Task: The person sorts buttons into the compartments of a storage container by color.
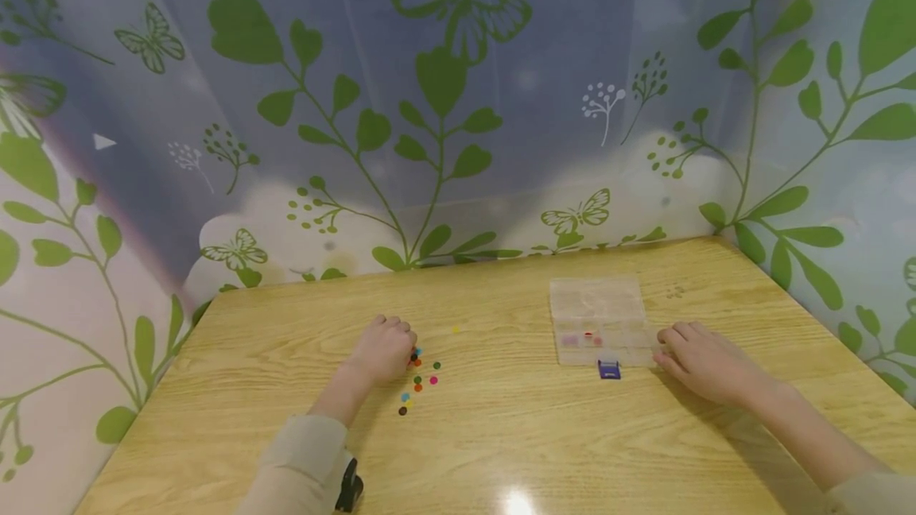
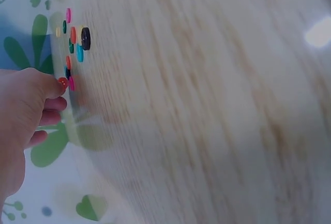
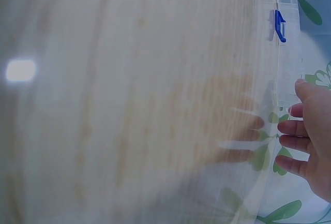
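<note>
My left hand (image 1: 386, 346) is low over the table beside a scatter of small coloured buttons. Its thumb and forefinger pinch a red button (image 2: 63, 82) with holes. Pink and dark buttons lie right by the fingertips, and more, such as a black button (image 2: 86, 39) and a blue button (image 2: 79, 53), spread out beyond. At the right, a clear plastic box (image 1: 604, 352) lies with its lid (image 1: 597, 298) swung back and a blue latch (image 1: 609, 370) at its front. Fingertips of my right hand (image 1: 704, 360) are at the box's right end, fingers loosely spread.
Inside the box, pinkish and red pieces (image 1: 589, 334) sit in the left and middle compartments. A yellow button (image 1: 456, 330) lies apart between the hands. Behind the wooden table (image 1: 494, 443) hangs a leaf-patterned curtain (image 1: 494, 181).
</note>
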`<state>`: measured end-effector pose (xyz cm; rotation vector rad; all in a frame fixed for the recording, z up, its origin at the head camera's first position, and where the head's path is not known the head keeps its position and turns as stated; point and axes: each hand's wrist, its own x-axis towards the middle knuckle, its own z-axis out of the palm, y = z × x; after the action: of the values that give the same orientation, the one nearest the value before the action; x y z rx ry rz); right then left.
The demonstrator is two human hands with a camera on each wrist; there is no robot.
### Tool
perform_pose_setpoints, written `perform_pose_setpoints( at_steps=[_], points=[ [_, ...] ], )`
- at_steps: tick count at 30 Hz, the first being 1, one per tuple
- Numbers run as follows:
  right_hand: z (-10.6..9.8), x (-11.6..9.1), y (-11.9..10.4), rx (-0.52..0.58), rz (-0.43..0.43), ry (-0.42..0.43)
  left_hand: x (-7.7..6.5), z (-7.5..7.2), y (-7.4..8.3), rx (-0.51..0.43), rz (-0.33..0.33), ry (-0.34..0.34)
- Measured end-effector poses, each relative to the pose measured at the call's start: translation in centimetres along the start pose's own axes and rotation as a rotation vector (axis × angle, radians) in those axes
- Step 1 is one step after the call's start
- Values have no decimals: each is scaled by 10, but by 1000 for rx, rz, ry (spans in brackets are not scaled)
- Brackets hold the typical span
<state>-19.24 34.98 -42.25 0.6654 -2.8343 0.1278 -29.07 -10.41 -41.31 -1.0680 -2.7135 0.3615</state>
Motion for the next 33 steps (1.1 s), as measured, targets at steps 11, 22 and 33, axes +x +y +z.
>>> perform_pose_setpoints(
  at_steps=[11, 22, 33],
  points=[
    [0, -1, 1, -6, 4, 15, 6, -9, 5, -96, -10, 88],
    [2, -2, 1, -6, 9, 6, 21, -17, 24, -74, 42, 141],
    [1, -2, 1, -16, 2, 14, 34, -26, 40, -102, 75, 180]
  ],
)
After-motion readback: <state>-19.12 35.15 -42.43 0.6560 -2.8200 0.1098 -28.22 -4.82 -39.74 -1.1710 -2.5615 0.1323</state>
